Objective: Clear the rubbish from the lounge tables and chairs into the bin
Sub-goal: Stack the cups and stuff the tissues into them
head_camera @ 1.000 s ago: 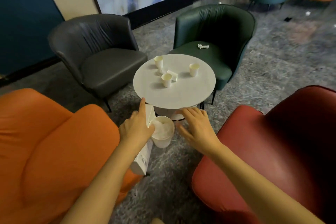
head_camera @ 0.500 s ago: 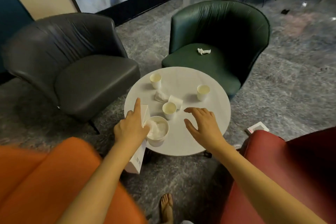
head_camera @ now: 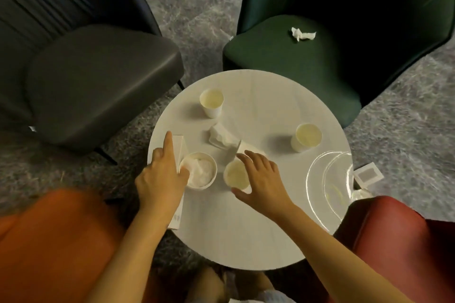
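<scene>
Nearest me, an orange chair sits at my left and a red chair at my right, with the round white bench between them.

My left hand hangs over the bench's left edge. Its grip holds a slim white carton with the forefinger laid straight along it, and my thumb presses a tissue-stuffed cup against the carton's side.

Just beside that, my right hand arches over an empty paper cup that stands upright on the bench. The fingers curve past its far rim and the thumb lies at its near side. I cannot tell whether this grip has closed on the cup.

A clear plastic dish lies at the bench's right edge. Past that edge, a small white packet lies on the carpet.

Beyond my right fingers is a folded white paper, touching a crumpled napkin.

Farther on stand two more paper cups: the right cup and the far cup.

Behind the bench are a grey chair and a green chair. A wadded tissue rests on the green seat.
</scene>
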`<action>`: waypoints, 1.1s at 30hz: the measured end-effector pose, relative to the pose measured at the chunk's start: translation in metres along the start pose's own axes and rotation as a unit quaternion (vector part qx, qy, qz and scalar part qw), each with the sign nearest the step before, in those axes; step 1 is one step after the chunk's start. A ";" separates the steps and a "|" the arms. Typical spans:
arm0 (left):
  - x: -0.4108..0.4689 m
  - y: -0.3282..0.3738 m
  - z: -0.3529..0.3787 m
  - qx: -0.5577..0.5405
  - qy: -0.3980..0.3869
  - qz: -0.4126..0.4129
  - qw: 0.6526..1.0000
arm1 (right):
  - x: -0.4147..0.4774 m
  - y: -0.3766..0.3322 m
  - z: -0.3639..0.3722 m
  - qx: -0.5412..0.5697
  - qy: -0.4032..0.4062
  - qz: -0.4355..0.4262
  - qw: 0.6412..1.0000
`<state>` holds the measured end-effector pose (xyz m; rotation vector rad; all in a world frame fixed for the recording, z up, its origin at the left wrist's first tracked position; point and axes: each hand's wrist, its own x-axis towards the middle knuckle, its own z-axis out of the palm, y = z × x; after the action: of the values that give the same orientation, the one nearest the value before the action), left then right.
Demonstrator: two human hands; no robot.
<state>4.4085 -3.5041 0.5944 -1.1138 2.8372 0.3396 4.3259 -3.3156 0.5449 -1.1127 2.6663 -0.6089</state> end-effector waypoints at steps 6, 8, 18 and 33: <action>0.027 0.001 0.031 -0.009 -0.018 -0.032 0.999 | 0.016 0.011 0.041 -0.015 -0.032 -0.020 0.999; 0.034 -0.003 0.035 -0.008 -0.022 -0.037 0.999 | 0.020 0.010 0.046 -0.010 -0.029 -0.016 0.999; 0.063 -0.019 0.048 -0.009 -0.042 -0.023 0.999 | 0.043 -0.006 0.049 -0.005 0.021 -0.009 1.000; 0.083 -0.032 0.065 -0.041 -0.034 0.022 0.998 | 0.097 -0.062 0.058 -0.029 0.016 0.006 0.999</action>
<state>4.3685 -3.5671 0.5136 -1.0321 2.8149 0.4912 4.3163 -3.4419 0.5185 -1.1105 2.7316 -0.5541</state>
